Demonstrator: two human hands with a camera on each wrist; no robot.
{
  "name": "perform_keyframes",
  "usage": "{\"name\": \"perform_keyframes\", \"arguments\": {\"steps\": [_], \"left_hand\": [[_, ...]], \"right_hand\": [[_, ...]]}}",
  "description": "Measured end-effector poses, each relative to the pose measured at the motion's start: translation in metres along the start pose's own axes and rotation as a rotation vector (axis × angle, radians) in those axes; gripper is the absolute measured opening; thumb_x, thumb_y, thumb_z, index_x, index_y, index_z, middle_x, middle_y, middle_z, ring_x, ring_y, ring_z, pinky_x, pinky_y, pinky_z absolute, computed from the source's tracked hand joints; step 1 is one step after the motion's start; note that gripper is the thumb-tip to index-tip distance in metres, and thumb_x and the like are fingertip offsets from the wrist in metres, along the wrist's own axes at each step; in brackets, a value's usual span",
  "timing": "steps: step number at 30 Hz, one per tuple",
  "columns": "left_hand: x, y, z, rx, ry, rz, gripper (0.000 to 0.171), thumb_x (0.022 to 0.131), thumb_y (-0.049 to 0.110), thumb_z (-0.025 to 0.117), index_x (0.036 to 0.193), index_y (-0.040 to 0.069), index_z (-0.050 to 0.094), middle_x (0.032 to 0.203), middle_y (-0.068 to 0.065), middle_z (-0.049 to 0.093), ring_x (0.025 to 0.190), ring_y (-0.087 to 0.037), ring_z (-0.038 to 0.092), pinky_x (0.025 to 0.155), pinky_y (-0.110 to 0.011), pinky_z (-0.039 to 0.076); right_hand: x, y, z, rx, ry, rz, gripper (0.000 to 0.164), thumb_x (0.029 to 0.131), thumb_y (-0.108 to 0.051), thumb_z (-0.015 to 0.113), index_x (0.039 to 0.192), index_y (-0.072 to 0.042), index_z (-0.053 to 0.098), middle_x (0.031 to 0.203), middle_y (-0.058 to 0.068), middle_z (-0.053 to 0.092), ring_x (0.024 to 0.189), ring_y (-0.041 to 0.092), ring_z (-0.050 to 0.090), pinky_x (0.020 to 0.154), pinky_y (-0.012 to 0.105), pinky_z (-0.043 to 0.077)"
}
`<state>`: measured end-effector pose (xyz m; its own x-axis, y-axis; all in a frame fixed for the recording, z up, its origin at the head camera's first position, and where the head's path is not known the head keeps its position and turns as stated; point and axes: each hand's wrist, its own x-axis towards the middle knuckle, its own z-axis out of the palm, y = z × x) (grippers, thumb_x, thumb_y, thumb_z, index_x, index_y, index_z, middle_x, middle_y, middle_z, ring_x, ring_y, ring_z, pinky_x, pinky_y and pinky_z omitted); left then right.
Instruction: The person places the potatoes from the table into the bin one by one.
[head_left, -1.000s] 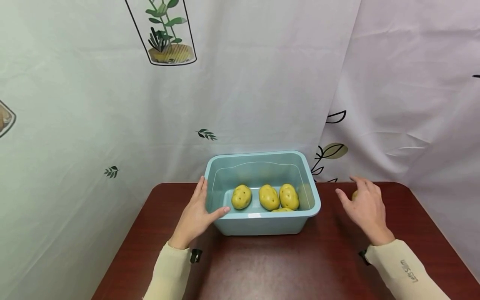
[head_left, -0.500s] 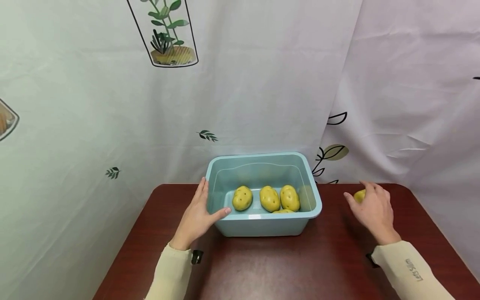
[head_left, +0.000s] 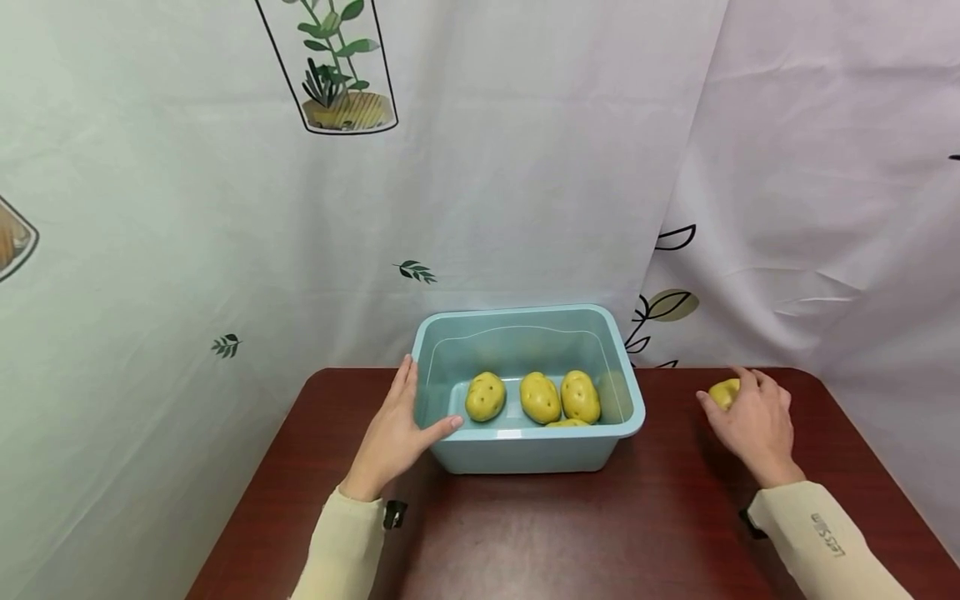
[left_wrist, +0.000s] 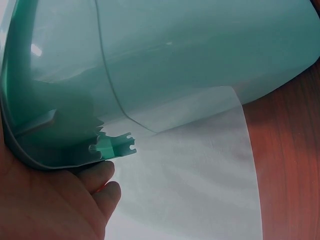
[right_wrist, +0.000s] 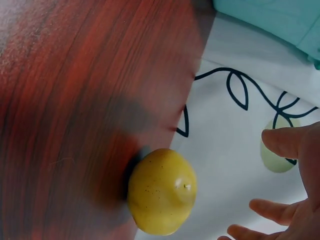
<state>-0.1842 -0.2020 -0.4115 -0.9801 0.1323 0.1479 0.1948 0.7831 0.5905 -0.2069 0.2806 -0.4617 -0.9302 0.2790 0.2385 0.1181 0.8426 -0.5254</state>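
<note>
A light blue plastic bin (head_left: 525, 452) stands on the table with several yellow potatoes inside, one of them a potato (head_left: 485, 397) at the left. My left hand (head_left: 387, 437) rests at the bin's front left corner, fingers straight along the side and thumb over the rim. In the left wrist view, fingertips (left_wrist: 107, 197) show just under the bin's rim. Out to the right, my right hand (head_left: 757, 425) is spread over another potato (head_left: 724, 393) near the table's back edge. The right wrist view shows a gap between that potato (right_wrist: 162, 192) and the spread fingers.
The dark red wooden table (head_left: 540, 533) ends at a white curtain (head_left: 525, 183) with printed plants, close behind the bin. Cream sleeves cover both forearms.
My right hand has moved to the right over the lone potato, more of which now shows beside the thumb. The left hand and the bin have stayed in place.
</note>
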Motion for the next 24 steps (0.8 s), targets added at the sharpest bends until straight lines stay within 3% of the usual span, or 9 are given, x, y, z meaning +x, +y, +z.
{"name": "perform_keyframes", "arguments": {"steps": [24], "left_hand": [[0.000, 0.000, -0.001, -0.003, 0.003, 0.000, 0.118, 0.081, 0.072, 0.067, 0.161, 0.006, 0.010, 0.169, 0.000, 0.001, 0.151, -0.029, 0.021, 0.111, -0.058, 0.033]], "right_hand": [[0.009, 0.013, 0.017, 0.001, -0.100, 0.143, 0.084, 0.093, -0.040, 0.067, 0.144, 0.015, 0.029, 0.136, 0.046, 0.028, 0.119, 0.062, 0.029, 0.080, 0.068, 0.040]]}}
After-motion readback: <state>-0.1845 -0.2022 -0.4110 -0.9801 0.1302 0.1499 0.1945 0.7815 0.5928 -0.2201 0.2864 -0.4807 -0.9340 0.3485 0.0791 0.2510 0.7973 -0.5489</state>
